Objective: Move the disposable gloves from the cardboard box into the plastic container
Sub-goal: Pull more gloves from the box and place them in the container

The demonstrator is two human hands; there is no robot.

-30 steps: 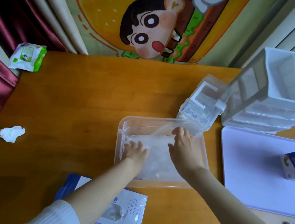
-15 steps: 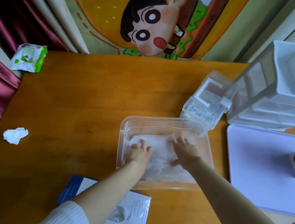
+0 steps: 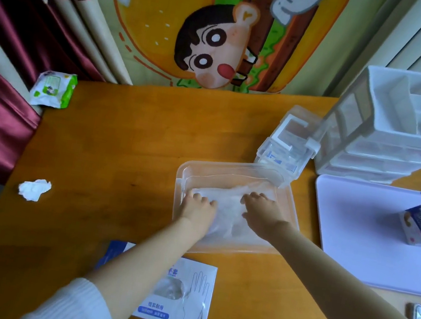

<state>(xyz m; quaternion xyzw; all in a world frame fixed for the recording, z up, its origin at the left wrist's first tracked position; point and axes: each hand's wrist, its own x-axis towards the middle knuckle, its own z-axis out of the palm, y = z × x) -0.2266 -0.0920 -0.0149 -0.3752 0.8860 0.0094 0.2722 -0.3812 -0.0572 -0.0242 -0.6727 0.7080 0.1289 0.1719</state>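
Right, from my seat I take the plastic container as my mark: it sits on the wooden table, and both of the person's hands are down inside it. The disposable gloves lie as a thin, clear, crumpled sheaf on the container's floor, spread between and under the two hands. The left hand lies palm down at the container's left wall, fingers spread flat on the gloves' left edge, pressing rather than pinching. The right hand lies toward the container's middle and right, palm down too, its fingers splayed over the top of the sheaf; I see no glove closed inside either hand. Just nearer me than the container, partly under the left forearm, lies the cardboard box, flat on the table with its printed glove outline facing up. Touching the container's far right corner stands a small clear latched box. Right of the container lies a pale lilac board.
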